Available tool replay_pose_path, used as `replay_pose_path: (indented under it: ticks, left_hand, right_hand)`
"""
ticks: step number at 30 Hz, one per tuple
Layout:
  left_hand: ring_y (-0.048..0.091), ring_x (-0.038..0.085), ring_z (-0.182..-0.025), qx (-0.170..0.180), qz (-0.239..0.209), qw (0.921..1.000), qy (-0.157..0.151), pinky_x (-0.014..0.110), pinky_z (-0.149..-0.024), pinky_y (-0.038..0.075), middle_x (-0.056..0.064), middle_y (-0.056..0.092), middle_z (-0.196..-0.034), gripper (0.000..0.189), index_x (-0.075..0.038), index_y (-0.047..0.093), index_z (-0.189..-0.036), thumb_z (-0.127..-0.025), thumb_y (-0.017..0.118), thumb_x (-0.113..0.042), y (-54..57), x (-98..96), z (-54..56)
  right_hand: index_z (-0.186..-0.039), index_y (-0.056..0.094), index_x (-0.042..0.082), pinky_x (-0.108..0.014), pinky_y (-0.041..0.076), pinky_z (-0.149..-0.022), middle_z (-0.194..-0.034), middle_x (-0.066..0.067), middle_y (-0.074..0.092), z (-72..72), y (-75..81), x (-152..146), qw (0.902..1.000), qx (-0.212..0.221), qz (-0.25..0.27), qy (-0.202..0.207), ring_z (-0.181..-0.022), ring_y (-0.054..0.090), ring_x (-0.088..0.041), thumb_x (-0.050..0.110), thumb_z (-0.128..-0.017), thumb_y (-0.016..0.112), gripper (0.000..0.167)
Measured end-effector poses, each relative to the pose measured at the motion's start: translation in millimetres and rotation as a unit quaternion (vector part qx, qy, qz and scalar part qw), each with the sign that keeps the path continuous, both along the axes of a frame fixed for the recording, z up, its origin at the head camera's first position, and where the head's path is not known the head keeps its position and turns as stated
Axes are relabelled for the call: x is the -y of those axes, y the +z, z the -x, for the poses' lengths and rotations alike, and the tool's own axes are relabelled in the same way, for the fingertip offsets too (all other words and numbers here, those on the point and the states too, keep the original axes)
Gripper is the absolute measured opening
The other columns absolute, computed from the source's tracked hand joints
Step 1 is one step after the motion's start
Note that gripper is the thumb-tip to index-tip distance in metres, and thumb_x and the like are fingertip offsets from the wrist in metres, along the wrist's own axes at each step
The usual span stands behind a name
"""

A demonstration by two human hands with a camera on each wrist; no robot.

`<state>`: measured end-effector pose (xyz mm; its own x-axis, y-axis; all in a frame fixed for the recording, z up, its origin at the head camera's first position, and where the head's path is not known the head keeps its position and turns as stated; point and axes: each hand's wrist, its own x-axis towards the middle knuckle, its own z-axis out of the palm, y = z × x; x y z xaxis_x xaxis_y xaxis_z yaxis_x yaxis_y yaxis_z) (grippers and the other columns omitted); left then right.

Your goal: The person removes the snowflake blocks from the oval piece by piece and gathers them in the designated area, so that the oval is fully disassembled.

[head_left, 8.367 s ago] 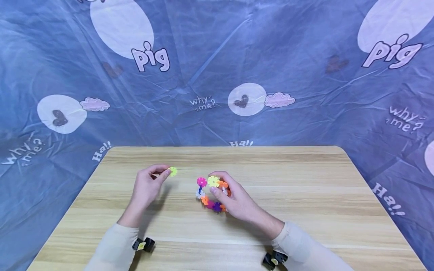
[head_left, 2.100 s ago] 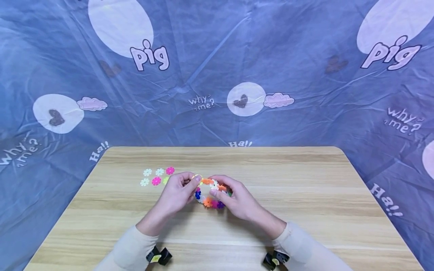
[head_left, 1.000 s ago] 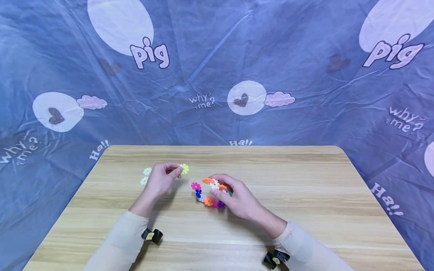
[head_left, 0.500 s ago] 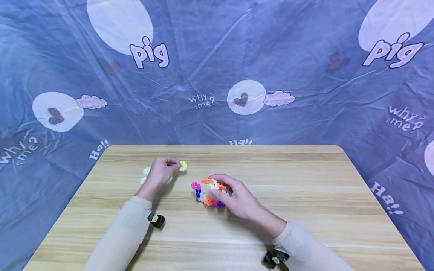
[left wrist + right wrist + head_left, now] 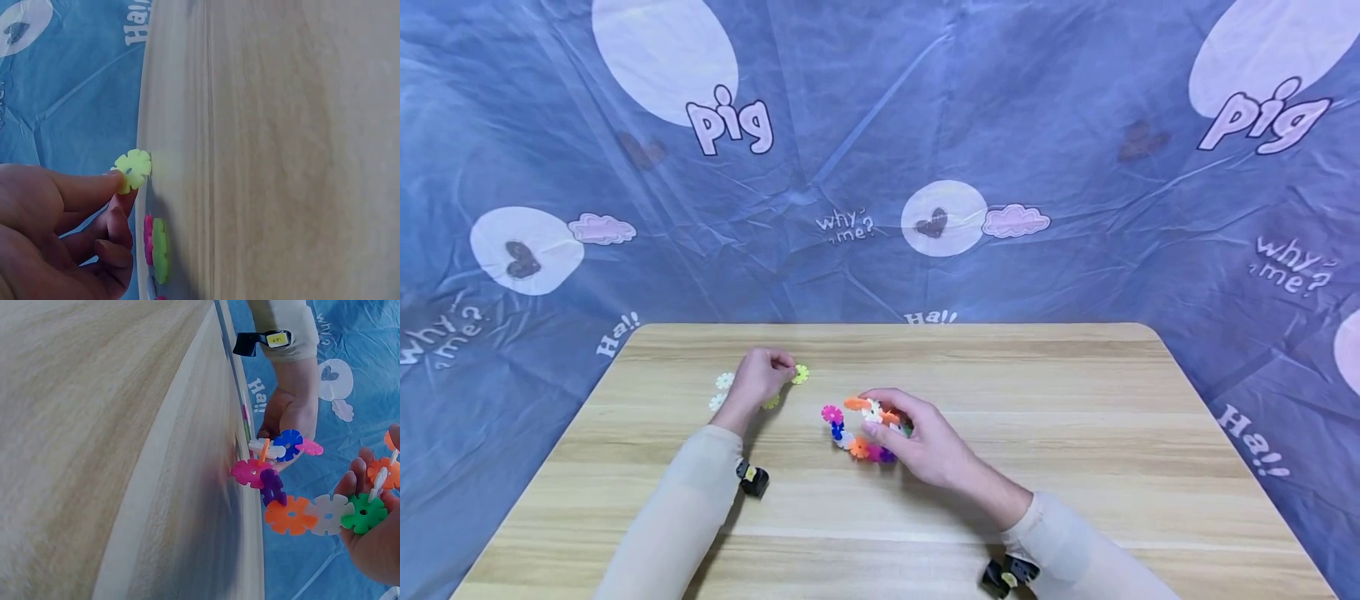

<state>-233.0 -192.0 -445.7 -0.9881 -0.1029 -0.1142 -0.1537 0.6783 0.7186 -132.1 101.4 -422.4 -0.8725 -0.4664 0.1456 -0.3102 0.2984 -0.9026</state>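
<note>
My left hand (image 5: 758, 379) pinches a yellow flower-shaped interlocking disc (image 5: 134, 170) by its edge, between thumb and finger, low over the far left of the table. My right hand (image 5: 928, 442) holds a curved chain of interlocked discs (image 5: 291, 515) in pink, blue, white, orange, purple and green. An orange disc (image 5: 856, 403) forms the end by my right fingers, and a pink disc (image 5: 832, 413) the other end; a gap separates them. Part of the chain is hidden behind my right hand.
Loose white discs (image 5: 718, 402) lie left of my left wrist, and another yellow disc (image 5: 771, 402) just right of it. A pink disc (image 5: 148, 240) shows beside it in the left wrist view. The wooden table (image 5: 1037, 375) ends at a blue printed cloth (image 5: 1075, 275).
My left hand, at the chain about two seconds ago, has moved away left with the yellow disc, leaving the chain's ends apart. It is now lower, near the loose discs. My right hand keeps its hold.
</note>
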Motion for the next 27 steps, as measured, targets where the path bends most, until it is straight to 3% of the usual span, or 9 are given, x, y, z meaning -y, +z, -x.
replay_pose_path:
  ticks: [5,10,17,22,27]
  left_hand:
    - [0.068,0.025,-0.088,-0.016,0.017,0.9996,-0.013,0.034,-0.082,0.053,0.012,0.075,-0.093,0.009,0.0,0.078,-0.102,-0.097,0.074,-0.005,-2.0,2.3,1.8]
    - [0.07,0.026,-0.09,-0.014,0.022,0.9996,-0.008,0.037,-0.084,0.055,0.014,0.077,-0.097,0.009,0.001,0.077,-0.103,-0.096,0.075,-0.005,-4.5,4.9,2.3]
    - [0.067,0.024,-0.088,-0.032,0.021,0.9993,-0.002,0.031,-0.08,0.051,0.013,0.076,-0.096,0.008,-0.001,0.078,-0.102,-0.096,0.076,-0.006,-5.0,7.2,0.9]
    - [0.067,0.023,-0.089,-0.049,-0.01,0.9984,-0.027,0.028,-0.077,0.052,0.014,0.076,-0.1,0.011,-0.001,0.079,-0.107,-0.099,0.075,-0.008,-1.2,7.5,-6.1]
    - [0.067,0.021,-0.091,-0.062,-0.042,0.9954,-0.059,0.026,-0.076,0.054,0.015,0.077,-0.107,0.016,-0.001,0.078,-0.113,-0.102,0.073,-0.01,6.4,7.4,-19.9]
  right_hand:
    - [-0.148,0.064,0.016,-0.035,0.056,-0.107,-0.134,0.0,0.074,0.1,-1.1,-0.9,1.0,0.003,0.0,-0.002,-0.118,0.069,-0.017,0.03,-0.106,0.071,0.045]
    - [-0.148,0.064,0.015,-0.033,0.054,-0.108,-0.135,-0.006,0.074,-0.2,-1.5,-1.4,1.0,0.004,0.0,-0.003,-0.121,0.069,-0.018,0.03,-0.106,0.071,0.046]
    - [-0.148,0.063,0.013,-0.033,0.054,-0.109,-0.136,-0.011,0.073,0.3,-3.4,-0.2,1.0,-0.003,-0.001,-0.001,-0.122,0.069,-0.021,0.03,-0.106,0.07,0.045]
    - [-0.148,0.063,0.013,-0.039,0.053,-0.113,-0.137,-0.005,0.074,0.0,-2.4,0.4,1.0,-0.003,-0.005,-0.001,-0.127,0.068,-0.023,0.031,-0.106,0.07,0.046]
    - [-0.148,0.063,0.013,-0.043,0.052,-0.115,-0.14,-0.003,0.072,-0.7,-0.5,1.1,1.0,-0.005,-0.006,-0.005,-0.131,0.067,-0.024,0.03,-0.106,0.071,0.047]
